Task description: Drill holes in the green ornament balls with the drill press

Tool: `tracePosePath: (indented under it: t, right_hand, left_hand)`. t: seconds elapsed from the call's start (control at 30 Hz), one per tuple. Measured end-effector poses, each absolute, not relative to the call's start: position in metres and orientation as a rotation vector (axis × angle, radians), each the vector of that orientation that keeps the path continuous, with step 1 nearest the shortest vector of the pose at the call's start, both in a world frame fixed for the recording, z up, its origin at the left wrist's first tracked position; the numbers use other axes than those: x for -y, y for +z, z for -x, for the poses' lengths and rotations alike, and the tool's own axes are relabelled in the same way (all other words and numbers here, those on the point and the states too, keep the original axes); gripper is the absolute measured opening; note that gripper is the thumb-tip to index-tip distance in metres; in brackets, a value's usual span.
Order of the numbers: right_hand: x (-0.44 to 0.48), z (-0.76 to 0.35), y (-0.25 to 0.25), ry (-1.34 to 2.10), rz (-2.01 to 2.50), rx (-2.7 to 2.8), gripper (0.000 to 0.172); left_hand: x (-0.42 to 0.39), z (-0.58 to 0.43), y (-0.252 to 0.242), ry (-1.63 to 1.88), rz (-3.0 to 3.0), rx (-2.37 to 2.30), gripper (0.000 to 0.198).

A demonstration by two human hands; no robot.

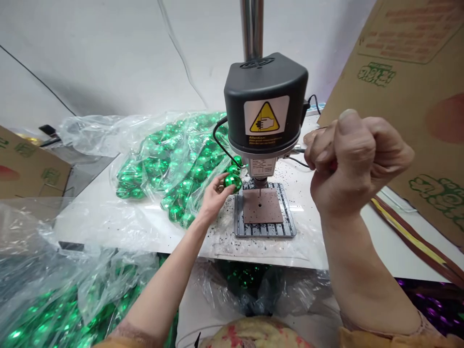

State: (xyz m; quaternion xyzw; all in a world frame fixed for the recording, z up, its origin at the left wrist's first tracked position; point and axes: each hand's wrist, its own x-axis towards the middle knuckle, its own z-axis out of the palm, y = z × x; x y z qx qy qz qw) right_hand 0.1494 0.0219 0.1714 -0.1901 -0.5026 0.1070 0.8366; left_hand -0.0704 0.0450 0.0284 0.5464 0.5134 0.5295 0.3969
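My left hand (214,194) pinches a shiny green faceted ball (232,183) between thumb and fingers, just left of the drill bit (260,191). A small black drill press (266,104) stands in front of me, with a yellow warning label on its head. My right hand (348,162) is closed in a fist on the drill press handle, most of which the fingers hide. Under the bit, a brown square board (263,212) with a dark hole lies on the slotted metal base (264,231). The bit is apart from the ball.
Many green balls (184,169) lie under clear plastic on the white table (145,232), left of the press. Dark shavings surround the base. A large cardboard box (409,111) stands at right, another box (32,169) at left. More bagged green balls (72,309) sit below the table edge.
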Motion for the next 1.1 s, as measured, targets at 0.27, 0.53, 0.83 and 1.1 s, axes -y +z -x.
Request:
tracePosePath:
  t: [0.27,0.53,0.83,1.1]
  right_hand:
    - [-0.025,-0.152,0.169,0.215,0.373,1.075,0.043]
    - [-0.022,-0.154,0.164,0.11,0.605,1.187,0.045]
    - [-0.02,-0.153,0.165,0.2,0.542,1.14,0.044]
    - [-0.028,-0.151,0.185,0.275,0.442,1.139,0.044]
  left_hand:
    - [-0.026,0.037,0.006,1.272,-1.324,-1.181,0.052]
    - [-0.022,0.027,0.005,1.225,-1.513,-1.239,0.05]
    - [-0.016,0.022,0.0,1.17,-1.731,-1.367,0.054]
    - [-0.011,0.012,0.001,1.171,-1.783,-1.192,0.053]
